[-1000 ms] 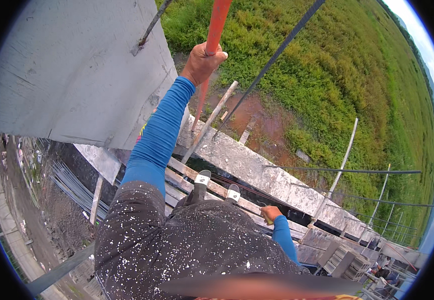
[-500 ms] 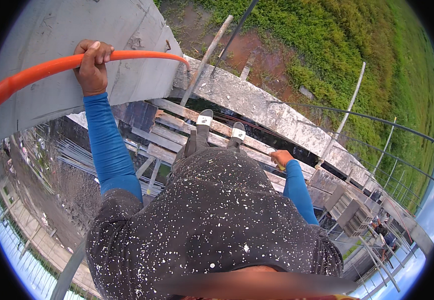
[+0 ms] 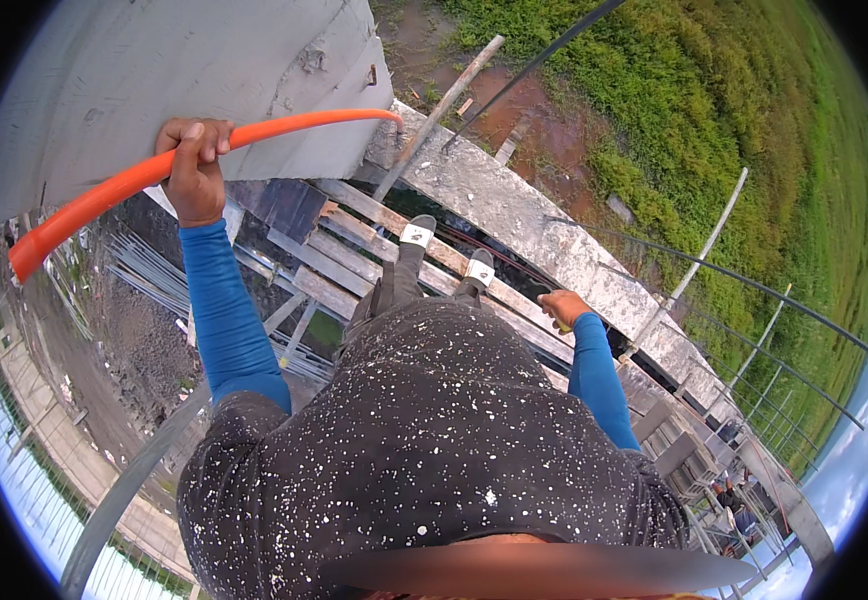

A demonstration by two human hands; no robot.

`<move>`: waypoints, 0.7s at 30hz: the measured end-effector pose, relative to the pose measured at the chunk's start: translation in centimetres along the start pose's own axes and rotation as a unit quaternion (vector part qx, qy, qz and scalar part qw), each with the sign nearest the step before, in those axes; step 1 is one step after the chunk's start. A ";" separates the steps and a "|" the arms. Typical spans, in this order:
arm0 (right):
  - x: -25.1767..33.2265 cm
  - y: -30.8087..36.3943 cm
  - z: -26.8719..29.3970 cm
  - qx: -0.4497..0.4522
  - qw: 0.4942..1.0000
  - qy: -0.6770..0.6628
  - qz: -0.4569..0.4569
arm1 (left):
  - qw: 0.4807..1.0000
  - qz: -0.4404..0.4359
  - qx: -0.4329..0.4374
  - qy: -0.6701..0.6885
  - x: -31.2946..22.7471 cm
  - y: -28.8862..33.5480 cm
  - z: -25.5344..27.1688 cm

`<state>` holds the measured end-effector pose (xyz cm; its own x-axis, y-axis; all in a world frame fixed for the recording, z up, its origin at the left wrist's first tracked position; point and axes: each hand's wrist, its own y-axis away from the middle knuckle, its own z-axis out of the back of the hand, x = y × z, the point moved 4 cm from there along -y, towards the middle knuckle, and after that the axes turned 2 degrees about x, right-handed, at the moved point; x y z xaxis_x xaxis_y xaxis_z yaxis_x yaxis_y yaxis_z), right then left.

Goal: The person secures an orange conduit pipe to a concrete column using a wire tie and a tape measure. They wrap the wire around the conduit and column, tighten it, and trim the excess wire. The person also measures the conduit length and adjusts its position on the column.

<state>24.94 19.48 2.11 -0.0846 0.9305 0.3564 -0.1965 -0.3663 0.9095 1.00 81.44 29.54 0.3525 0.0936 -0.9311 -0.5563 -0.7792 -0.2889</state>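
Orange is being shown by a long tube (image 3: 299, 123) that is being gripped tight in the left hand (image 3: 195, 175), with one end being seen to the left of that hand and the far end at a rough concrete ledge (image 3: 544, 235) to its right. The right hand (image 3: 565, 308) is being held lower and well apart, its fingers curled by a bit of yellow (image 3: 563, 326), but whether something is being gripped cannot be told. Between the hands, wooden planks (image 3: 329, 292) and dark sandals with white straps (image 3: 417, 236) are being seen.
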 end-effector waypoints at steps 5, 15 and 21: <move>0.8 -0.3 1.1 0.000 0.998 0.057 0.020 | 0.999 -0.001 -0.038 -0.029 -0.2 1.5 1.3; 2.1 0.2 1.3 0.019 0.995 -0.038 -0.094 | 0.982 0.006 -0.110 -0.152 -0.8 2.3 1.7; 0.3 -1.2 1.1 0.034 0.999 -0.013 -0.009 | 0.977 0.011 -0.099 -0.188 -1.0 1.9 1.2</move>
<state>26.27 20.21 1.39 -0.0561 0.9372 0.3441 -0.1314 -0.3486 0.9280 -1.30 80.66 29.65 0.0212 0.2676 -0.9633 -0.3900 -0.8850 -0.2544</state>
